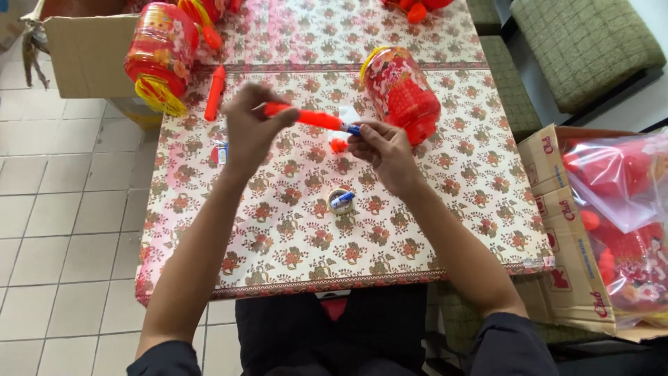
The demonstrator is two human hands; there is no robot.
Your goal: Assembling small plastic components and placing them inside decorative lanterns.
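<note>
While the person sits at the table (417, 244) with the flowered cloth, a small tape roll (340, 200) lies nearest to the body, with something blue inside its ring. Just above it, both hands hold one orange stick (306, 117) over the cloth. The left hand (249, 132) closes around the stick's left end, and the right hand (381, 150) pinches the blue tip at the other end between its fingers. I think it is good to keep the stick level and the left grip firm, so the tip does not slip. Another orange stick (215, 92) lies further on. Behind, two red lanterns (400, 92) with yellow rims lie on the table. At the right, an open cardboard box (557, 209) with red print holds clear bags of red pieces.
</note>
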